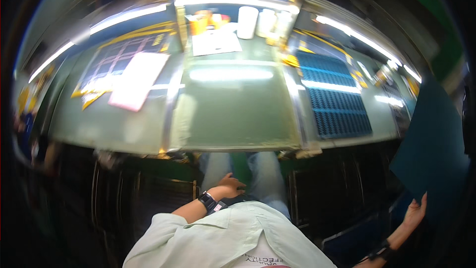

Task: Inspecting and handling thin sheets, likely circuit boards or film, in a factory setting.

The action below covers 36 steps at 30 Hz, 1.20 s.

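Note:
My left hand (229, 186) is over my lap, a dark band on its wrist. Its fingers are loosely apart and nothing shows in them. Out at the far right, my right hand (414, 213) is closed at the lower part of a large dark blue sheet (431, 139). The sheet stands tilted beside the bench; part of it runs into the dark rim of the picture. In front of me is a pale green bench top (238, 114), with neither hand touching it.
A dark blue slotted mat (332, 99) lies on the right bench section. On the left section are a pinkish white sheet (139, 80) and a yellow-edged grid board (114, 59). White papers (213, 43), a white cylinder (247, 22) and orange items (201, 21) stand at the back.

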Available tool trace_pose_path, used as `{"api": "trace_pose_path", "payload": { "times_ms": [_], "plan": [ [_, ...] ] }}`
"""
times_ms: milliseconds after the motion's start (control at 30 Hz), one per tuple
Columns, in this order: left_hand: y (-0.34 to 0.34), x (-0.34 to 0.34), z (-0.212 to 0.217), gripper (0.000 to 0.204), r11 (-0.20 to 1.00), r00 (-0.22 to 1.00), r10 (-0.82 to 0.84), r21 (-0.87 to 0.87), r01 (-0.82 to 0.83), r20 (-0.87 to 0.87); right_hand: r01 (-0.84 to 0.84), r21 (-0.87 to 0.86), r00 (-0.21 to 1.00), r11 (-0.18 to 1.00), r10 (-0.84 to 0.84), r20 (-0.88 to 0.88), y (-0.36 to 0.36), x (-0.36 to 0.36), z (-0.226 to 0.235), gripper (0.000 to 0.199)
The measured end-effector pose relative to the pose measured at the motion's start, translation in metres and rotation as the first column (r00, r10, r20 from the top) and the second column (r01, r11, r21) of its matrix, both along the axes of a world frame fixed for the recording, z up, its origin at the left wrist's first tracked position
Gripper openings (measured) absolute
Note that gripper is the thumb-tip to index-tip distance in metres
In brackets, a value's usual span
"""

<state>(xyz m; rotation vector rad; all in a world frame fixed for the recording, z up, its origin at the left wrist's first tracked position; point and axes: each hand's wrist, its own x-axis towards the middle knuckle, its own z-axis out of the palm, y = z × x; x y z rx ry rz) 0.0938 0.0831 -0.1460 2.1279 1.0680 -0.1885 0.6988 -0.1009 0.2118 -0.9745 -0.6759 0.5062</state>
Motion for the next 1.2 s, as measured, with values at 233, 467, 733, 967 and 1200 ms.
{"api": "trace_pose_path", "payload": {
  "times_ms": [233, 467, 733, 967, 1200],
  "plan": [
    [-0.034, -0.083, 0.059, 0.047, 0.785, 0.66, 0.613, -0.425, -0.45, 0.434, -0.359, 0.003, 0.869, 0.933, 0.336, -0.362, 0.22, -0.234, -0.122, 0.027],
    [-0.087, -0.152, 0.131, 0.046, 0.525, 0.182, 0.832, -0.639, -0.563, 0.524, -0.807, 0.09, 0.442, 0.583, 0.698, -0.564, 0.27, -0.426, -0.178, 0.025],
    [-0.066, -0.119, 0.124, 0.064, 0.459, 0.032, 0.859, -0.74, -0.491, 0.512, -0.875, -0.025, 0.345, 0.483, 0.587, -0.732, 0.256, -0.512, -0.242, 0.022],
    [-0.044, -0.114, 0.116, 0.052, 0.337, -0.195, 0.857, -0.805, -0.487, 0.477, -0.872, -0.148, 0.399, 0.466, 0.502, -0.767, 0.248, -0.48, -0.246, 0.016],
    [-0.017, -0.159, 0.136, 0.023, 0.144, -0.258, 0.577, -0.408, -0.902, 0.775, -0.774, -0.239, 0.593, 0.586, 0.539, -0.598, 0.262, -0.459, -0.192, 0.021]
  ]
}}
